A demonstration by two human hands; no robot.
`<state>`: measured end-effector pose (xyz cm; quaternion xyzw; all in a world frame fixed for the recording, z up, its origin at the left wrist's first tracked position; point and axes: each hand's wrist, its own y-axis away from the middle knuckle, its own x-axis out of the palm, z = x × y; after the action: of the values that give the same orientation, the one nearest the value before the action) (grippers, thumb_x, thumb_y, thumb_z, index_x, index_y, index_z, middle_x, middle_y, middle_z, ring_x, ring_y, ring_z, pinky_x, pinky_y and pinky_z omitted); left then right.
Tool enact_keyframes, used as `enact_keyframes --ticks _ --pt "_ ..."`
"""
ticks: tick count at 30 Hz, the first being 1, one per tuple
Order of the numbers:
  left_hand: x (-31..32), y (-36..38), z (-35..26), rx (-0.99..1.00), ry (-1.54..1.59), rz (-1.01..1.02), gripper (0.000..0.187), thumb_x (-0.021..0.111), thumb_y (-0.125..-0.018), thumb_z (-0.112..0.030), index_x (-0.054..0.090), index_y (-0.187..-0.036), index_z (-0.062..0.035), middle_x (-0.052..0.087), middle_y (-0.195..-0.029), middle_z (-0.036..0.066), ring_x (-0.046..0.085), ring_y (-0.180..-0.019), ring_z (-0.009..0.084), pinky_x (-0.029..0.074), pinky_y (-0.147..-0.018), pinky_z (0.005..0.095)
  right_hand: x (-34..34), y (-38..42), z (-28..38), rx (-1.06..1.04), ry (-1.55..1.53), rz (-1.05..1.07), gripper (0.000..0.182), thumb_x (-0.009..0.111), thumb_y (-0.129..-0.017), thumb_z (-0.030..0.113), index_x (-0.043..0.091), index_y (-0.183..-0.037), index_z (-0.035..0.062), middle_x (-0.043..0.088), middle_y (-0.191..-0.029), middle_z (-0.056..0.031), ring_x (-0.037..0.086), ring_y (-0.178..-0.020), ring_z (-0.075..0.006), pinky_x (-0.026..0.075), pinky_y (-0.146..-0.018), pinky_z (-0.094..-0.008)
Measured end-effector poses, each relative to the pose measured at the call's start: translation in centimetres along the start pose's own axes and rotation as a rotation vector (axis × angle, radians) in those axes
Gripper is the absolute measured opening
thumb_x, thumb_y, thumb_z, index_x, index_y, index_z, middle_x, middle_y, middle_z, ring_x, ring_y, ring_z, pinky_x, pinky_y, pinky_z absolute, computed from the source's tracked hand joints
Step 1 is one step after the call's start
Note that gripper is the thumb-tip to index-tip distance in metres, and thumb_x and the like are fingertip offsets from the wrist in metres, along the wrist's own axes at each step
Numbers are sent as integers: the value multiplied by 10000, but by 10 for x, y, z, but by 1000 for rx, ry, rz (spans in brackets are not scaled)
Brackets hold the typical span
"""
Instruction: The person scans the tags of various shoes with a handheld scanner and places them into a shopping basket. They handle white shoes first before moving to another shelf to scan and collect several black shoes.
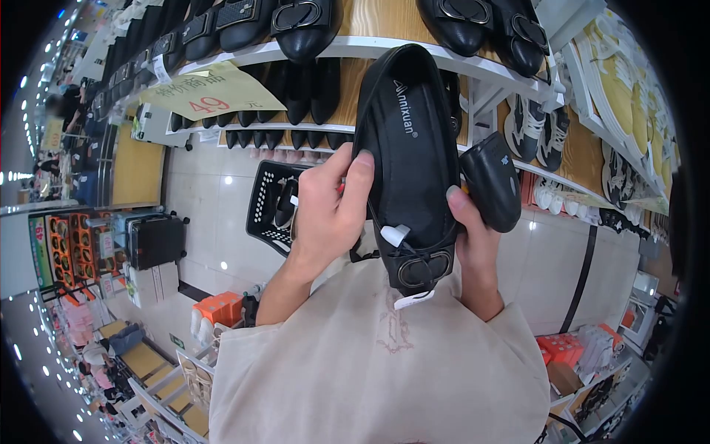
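A black loafer [414, 159] is held up in front of my chest, its insole facing me and its buckled toe pointing down toward me. A white tag [396, 235] lies inside near the toe, and a paper label hangs below. My left hand [336, 196] closes on the shoe's left side, thumb on the rim. With its thumb at the opposite edge, my right hand [477, 240] grips the shoe too; most of its fingers are hidden. Against that hand is a rounded black object [492, 181] with a small white mark, whose kind I cannot make out.
Shelves with several black shoes [307, 29] stand ahead, with a yellow price sign [211, 92] on their edge. A black basket [259, 211] holding shoes is beyond my left hand. Sneakers [525, 133] fill the right rack. Suitcases [155, 240] stand at left.
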<state>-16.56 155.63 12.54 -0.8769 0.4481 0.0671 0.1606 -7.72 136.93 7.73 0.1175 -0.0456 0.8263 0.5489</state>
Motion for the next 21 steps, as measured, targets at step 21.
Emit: enact_keyframes --ticks 21 --pt "-59 48 29 -108 64 33 236 613 -940 -178 588 -852 38 531 -594 87 469 -544 117 386 -521 299 64 78 5 201 223 -35 337 816 -832 107 675 -1121 7 661 -948 -5 599 -856 -86 491 -798 -261"
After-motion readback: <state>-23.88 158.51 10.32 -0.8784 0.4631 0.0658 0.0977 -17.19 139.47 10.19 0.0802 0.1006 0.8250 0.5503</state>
